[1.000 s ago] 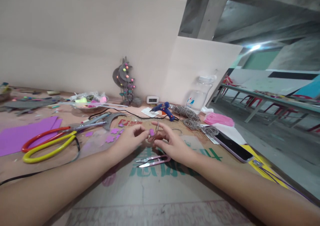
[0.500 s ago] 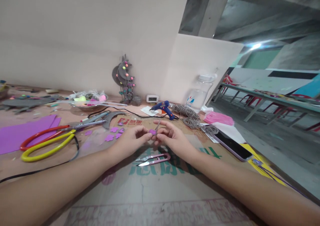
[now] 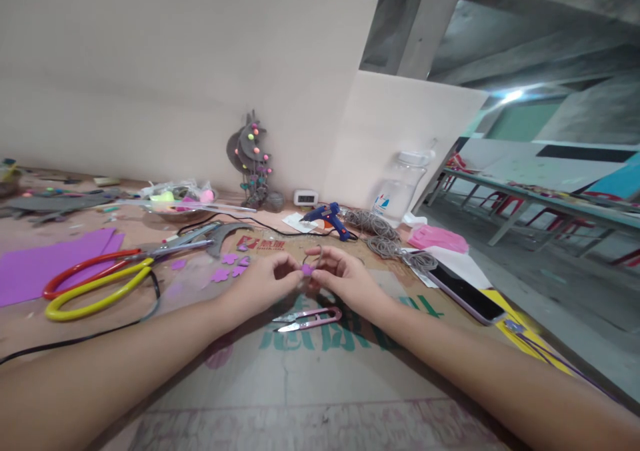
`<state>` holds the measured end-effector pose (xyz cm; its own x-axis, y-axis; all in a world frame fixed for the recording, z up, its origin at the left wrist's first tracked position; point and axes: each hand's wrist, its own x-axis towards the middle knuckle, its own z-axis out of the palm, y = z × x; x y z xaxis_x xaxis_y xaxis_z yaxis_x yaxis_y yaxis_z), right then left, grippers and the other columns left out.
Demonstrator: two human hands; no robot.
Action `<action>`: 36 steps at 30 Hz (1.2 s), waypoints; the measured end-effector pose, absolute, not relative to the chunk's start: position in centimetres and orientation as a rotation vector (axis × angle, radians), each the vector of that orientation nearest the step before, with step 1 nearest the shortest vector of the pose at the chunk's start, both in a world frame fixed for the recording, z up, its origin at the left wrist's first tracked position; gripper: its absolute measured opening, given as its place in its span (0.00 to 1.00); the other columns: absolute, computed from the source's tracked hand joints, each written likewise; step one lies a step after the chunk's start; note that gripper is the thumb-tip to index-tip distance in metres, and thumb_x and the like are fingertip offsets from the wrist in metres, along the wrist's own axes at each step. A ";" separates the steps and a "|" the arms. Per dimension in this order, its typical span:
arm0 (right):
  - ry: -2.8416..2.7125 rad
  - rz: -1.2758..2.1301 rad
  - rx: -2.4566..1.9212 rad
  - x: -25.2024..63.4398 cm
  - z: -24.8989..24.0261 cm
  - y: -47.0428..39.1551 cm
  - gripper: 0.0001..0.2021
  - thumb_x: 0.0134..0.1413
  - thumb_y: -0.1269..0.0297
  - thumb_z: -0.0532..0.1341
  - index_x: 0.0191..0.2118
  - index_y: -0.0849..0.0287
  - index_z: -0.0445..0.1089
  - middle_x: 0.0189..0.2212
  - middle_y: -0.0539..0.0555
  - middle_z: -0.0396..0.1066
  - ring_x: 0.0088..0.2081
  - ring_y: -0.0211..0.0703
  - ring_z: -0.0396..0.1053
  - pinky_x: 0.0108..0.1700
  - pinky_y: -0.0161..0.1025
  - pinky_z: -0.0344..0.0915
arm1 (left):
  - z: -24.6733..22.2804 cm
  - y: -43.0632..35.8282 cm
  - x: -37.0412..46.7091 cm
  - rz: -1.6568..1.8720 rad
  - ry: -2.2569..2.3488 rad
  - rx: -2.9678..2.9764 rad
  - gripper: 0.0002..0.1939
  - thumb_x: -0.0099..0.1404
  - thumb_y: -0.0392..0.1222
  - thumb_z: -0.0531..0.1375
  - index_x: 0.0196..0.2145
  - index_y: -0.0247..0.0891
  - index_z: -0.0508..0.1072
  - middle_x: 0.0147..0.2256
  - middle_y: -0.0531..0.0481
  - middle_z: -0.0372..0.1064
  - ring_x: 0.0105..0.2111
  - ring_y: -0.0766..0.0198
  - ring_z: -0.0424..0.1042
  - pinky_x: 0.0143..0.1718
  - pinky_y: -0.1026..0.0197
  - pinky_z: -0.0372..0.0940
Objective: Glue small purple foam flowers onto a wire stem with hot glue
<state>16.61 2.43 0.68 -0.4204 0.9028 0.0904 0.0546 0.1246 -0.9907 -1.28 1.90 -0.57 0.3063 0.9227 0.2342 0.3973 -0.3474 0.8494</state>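
Observation:
Between my two hands is a small purple foam flower (image 3: 307, 270), with a thin grey cord (image 3: 319, 254) curving up behind it. The fingers of my left hand (image 3: 274, 279) pinch the flower's left side. My right hand (image 3: 342, 274) pinches its right side, and the cord runs by its fingers. Just below my hands, pink-handled thread snips (image 3: 315, 318) lie on the cardboard (image 3: 235, 384). Several loose purple foam flowers (image 3: 220, 275) rest left of my left hand. How the cord meets the flower is hidden by my fingers.
Large scissors (image 3: 100, 284) with red and yellow handles lie at left by purple foam sheets (image 3: 45, 268). A blue glue gun (image 3: 334, 220), grey cord coils (image 3: 373, 228), a bottle (image 3: 397, 188) and a phone (image 3: 465, 291) stand or lie behind and right. A decorated grey moon ornament (image 3: 250, 154) stands at the back.
The flower has turned between my fingers, and the cord now bends into a curve above it. My right fingers have curled in closer. Other things stay where they were.

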 end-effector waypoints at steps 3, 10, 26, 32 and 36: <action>-1.653 1.389 -0.916 16.7 0.7 2.3 0.20 0.45 0.63 0.64 0.45 0.58 0.63 0.27 0.48 0.69 0.27 0.35 0.68 0.34 0.36 0.66 | -0.5 1.8 -1.2 0.966 1.147 1.912 0.07 0.56 0.42 0.55 0.26 0.36 0.69 0.24 0.54 0.66 0.25 0.66 0.64 0.26 0.66 0.56; -1.619 1.459 -0.875 17.0 0.4 2.3 0.17 0.56 0.54 0.55 0.45 0.61 0.62 0.32 0.54 0.71 0.30 0.36 0.69 0.35 0.36 0.65 | -0.3 2.5 -1.7 1.213 0.982 1.488 0.08 0.57 0.44 0.57 0.29 0.36 0.65 0.25 0.54 0.64 0.27 0.68 0.65 0.29 0.65 0.62; -1.790 1.116 -1.123 17.0 0.7 2.3 0.11 0.49 0.57 0.60 0.32 0.61 0.69 0.22 0.48 0.67 0.22 0.32 0.62 0.25 0.31 0.60 | -0.3 2.1 -1.5 1.102 1.005 1.670 0.10 0.57 0.46 0.58 0.28 0.35 0.68 0.25 0.52 0.67 0.26 0.65 0.68 0.30 0.64 0.61; -1.770 1.162 -1.089 17.0 0.6 2.4 0.12 0.48 0.59 0.61 0.36 0.61 0.71 0.26 0.49 0.69 0.25 0.33 0.63 0.29 0.32 0.62 | 0.4 1.4 -1.3 1.065 1.127 1.800 0.11 0.58 0.47 0.56 0.26 0.35 0.70 0.25 0.52 0.68 0.28 0.65 0.67 0.30 0.64 0.59; -1.737 1.174 -1.105 17.0 0.7 2.5 0.10 0.48 0.59 0.61 0.31 0.61 0.70 0.22 0.48 0.67 0.24 0.33 0.63 0.28 0.32 0.61 | 0.7 1.1 -1.1 1.026 1.169 1.892 0.10 0.58 0.44 0.56 0.25 0.35 0.70 0.24 0.52 0.68 0.27 0.66 0.66 0.29 0.65 0.59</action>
